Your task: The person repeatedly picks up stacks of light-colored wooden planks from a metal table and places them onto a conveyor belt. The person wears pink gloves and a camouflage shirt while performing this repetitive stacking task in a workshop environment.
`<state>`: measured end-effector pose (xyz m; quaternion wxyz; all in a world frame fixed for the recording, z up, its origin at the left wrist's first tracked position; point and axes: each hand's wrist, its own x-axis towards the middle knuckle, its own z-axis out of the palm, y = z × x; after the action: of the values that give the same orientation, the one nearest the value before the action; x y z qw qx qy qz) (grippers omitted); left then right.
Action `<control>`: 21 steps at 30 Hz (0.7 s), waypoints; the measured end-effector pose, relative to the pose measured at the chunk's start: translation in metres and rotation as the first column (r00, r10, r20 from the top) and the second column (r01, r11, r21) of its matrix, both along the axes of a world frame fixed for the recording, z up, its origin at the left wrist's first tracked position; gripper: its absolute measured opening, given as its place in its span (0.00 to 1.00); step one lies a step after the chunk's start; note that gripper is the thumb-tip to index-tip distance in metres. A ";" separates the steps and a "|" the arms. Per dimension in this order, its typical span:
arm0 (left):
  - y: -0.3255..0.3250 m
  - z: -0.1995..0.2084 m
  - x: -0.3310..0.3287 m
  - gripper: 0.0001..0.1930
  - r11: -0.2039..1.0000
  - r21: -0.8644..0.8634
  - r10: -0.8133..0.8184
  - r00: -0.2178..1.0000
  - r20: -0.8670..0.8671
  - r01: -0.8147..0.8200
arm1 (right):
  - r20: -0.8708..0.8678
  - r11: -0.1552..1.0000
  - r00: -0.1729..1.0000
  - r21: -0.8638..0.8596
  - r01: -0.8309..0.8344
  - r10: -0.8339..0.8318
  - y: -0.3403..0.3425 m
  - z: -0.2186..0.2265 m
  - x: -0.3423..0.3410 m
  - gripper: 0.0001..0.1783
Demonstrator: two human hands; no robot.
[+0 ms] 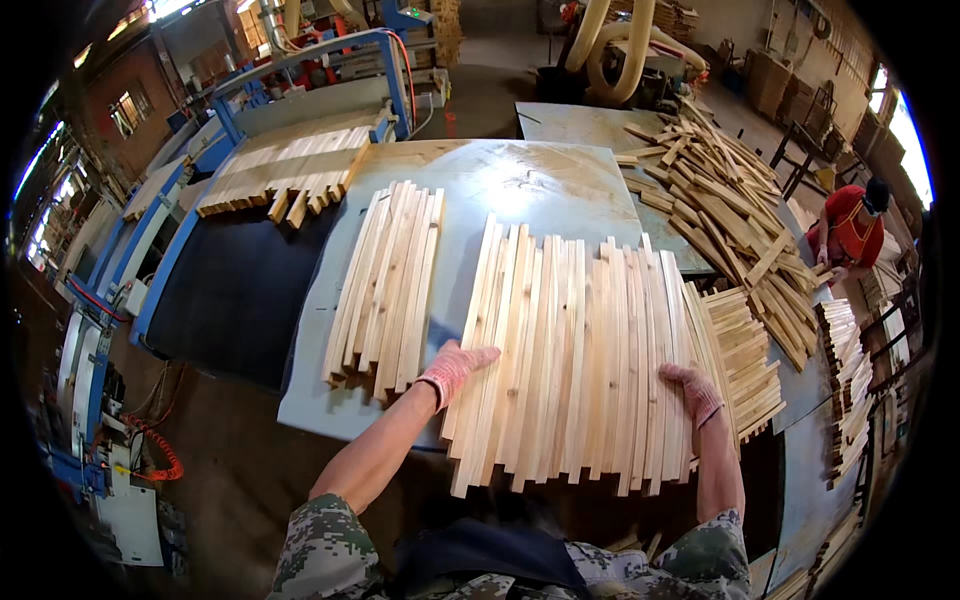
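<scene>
A wide row of pale wooden strips (570, 360) lies side by side in front of me, their near ends uneven and jutting past the table edge. My left hand (460, 370), in a pinkish knit glove, grips the row's left side with the thumb over the top; its other fingers are mostly hidden. On the opposite side my right hand (694, 390), gloved alike, holds the row near its right edge, fingertips on the strips. To the left, a narrower group of strips (388, 285) rests apart on the pale blue-grey table (330, 400).
Left of the table is a blue-framed machine (225, 125) with a black belt (235, 285) and a batch of strips (290, 165). More strips (745, 365) lie right of my row. Beyond them is a jumbled wood pile (720, 190). A person in red (850, 230) works at far right.
</scene>
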<state>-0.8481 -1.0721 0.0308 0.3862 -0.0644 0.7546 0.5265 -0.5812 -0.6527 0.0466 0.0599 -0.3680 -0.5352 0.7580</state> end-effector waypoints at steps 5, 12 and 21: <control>0.041 0.023 -0.069 0.57 0.972 -0.228 -0.124 0.941 -0.314 0.052 | -0.011 0.999 0.999 -0.014 0.033 -0.033 0.049 -0.012 -0.085 0.21; 0.078 0.116 -0.128 0.47 0.449 -0.794 -0.754 0.651 -0.089 0.411 | -0.025 0.999 0.999 -0.010 -0.043 0.043 0.080 -0.012 -0.141 0.21; -0.137 0.008 -0.194 0.47 0.739 -0.544 -0.254 0.583 -0.772 -0.398 | -0.086 0.971 0.968 -0.025 -0.238 0.235 0.029 0.007 -0.181 0.36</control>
<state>-1.0420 -1.2089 0.0387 -0.0748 0.0147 0.9759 0.2044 -0.7619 -0.6237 0.0533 -0.0154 -0.2710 -0.5589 0.7836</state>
